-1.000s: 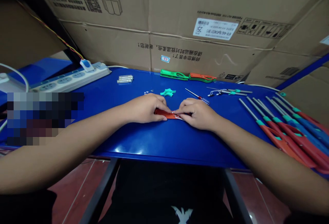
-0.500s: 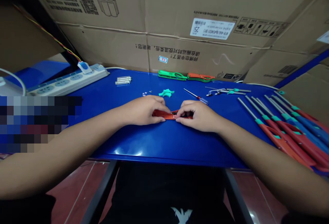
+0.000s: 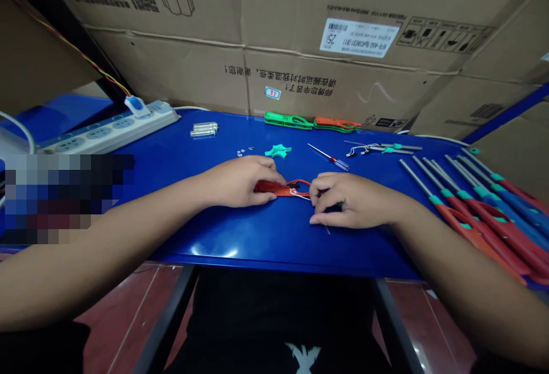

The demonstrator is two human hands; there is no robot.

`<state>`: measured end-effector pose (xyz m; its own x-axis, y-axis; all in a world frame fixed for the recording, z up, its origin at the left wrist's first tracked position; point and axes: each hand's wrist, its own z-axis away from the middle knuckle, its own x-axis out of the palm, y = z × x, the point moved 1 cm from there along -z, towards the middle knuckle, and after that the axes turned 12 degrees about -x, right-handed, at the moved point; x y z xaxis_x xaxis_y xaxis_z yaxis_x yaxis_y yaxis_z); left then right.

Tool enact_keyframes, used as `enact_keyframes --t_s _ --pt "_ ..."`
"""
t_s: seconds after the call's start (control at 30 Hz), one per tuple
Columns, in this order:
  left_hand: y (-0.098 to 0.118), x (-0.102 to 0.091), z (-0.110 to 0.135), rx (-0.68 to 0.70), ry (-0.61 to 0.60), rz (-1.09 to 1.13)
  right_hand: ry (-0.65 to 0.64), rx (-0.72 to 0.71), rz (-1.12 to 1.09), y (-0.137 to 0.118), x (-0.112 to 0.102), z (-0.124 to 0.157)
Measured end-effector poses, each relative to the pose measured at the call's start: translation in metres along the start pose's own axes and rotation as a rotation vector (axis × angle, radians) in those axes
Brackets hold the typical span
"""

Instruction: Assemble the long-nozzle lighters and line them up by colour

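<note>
An orange lighter handle shell [image 3: 277,189] lies on the blue table, its open inside facing up with small black parts and a white wire [image 3: 300,194]. My left hand [image 3: 249,182] grips the shell's left end between thumb and fingers. Just right of the shell, my right hand [image 3: 343,199] has its fingers curled round a wired lighter part, mostly hidden by the hand. The white wire runs from the shell to these fingers, and a thin tip [image 3: 328,230] pokes out below them. Behind the hands are teal plastic pieces [image 3: 278,151] and a screwdriver [image 3: 329,157].
Finished-looking lighters [image 3: 484,214] lie in a row at right, near loose metal rods with wires [image 3: 386,148]. Green shells [image 3: 288,120] and orange shells [image 3: 338,123] sit by the cardboard box [image 3: 283,25]. Clear tubes [image 3: 204,128] and a power strip [image 3: 115,131] are at left.
My right hand has moved right and slightly toward me, off the shell, drawing the white wire out straight. My left hand keeps its grip on the shell.
</note>
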<state>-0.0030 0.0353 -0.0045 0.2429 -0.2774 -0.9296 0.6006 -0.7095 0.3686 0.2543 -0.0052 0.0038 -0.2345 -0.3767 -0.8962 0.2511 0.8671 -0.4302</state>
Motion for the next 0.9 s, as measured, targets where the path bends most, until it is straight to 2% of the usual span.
enact_keyframes --t_s 0.23,0.37,0.5,0.67,0.77,0.9 --pt "0.000 0.003 -0.001 0.011 0.033 0.013 0.108 0.211 0.067 0.000 0.010 -0.007" --pt "0.002 0.009 -0.003 -0.031 0.105 0.017 0.052 0.212 0.087 -0.004 -0.002 0.001" --pt "0.005 0.013 -0.004 -0.038 0.183 0.012 -0.001 0.303 0.134 -0.007 -0.018 0.016" --pt "0.022 0.016 -0.005 0.057 0.268 0.040 -0.068 0.406 0.162 -0.004 -0.015 0.029" --pt "0.033 0.021 -0.013 0.088 0.244 0.014 -0.055 0.387 0.147 -0.001 -0.008 0.030" --pt "0.042 0.030 -0.030 0.094 0.174 -0.014 0.023 0.338 0.164 -0.001 -0.005 0.028"
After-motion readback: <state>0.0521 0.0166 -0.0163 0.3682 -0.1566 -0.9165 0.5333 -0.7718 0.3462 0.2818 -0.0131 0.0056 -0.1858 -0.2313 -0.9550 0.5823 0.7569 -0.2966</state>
